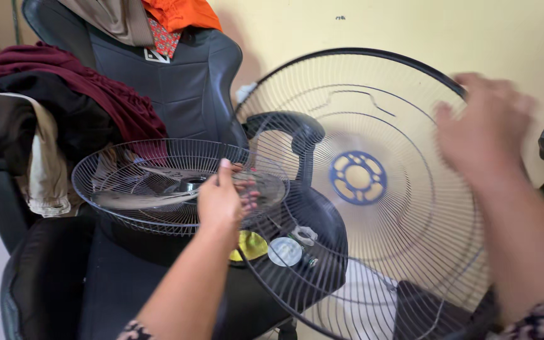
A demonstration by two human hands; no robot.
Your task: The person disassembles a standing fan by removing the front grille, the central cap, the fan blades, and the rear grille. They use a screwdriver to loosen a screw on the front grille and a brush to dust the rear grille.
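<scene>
The large front fan grille (373, 189) is standing nearly upright at the centre and 3 o'clock side of the view, its round face turned toward the camera and slightly to the left, with a blue hub ring (358, 177) at its middle; its lower edge is running out of view at 5 o'clock, so the full circle is not showing. The right hand (483, 129) is sitting at the grille's 2 o'clock rim, heavily blurred; it is overlapping the black rim, but whether its fingers are closed on the wire or only brushing it cannot be told. The left hand (221, 201) is reaching in at 7 o'clock from the grille's centre, its thumb raised and its fingers (247, 189) partly curled, pushing through or against the wires where the big grille is overlapping the smaller rear grille (177, 186); an actual grasp cannot be made out. That rear grille is lying almost flat, face up, with fan blades (140, 198) inside it, resting on the seat of a black office chair (177, 88). Seen through the wires, a yellow cap (250, 245), a white round cap (284, 252) and a pale plastic nut (305, 235) are lying on the seat. Maroon, black and beige clothes (64, 101) are hanging over the chair's armrest at 9 o'clock, and orange cloth (181, 12) is draping the backrest at 12 o'clock.
</scene>
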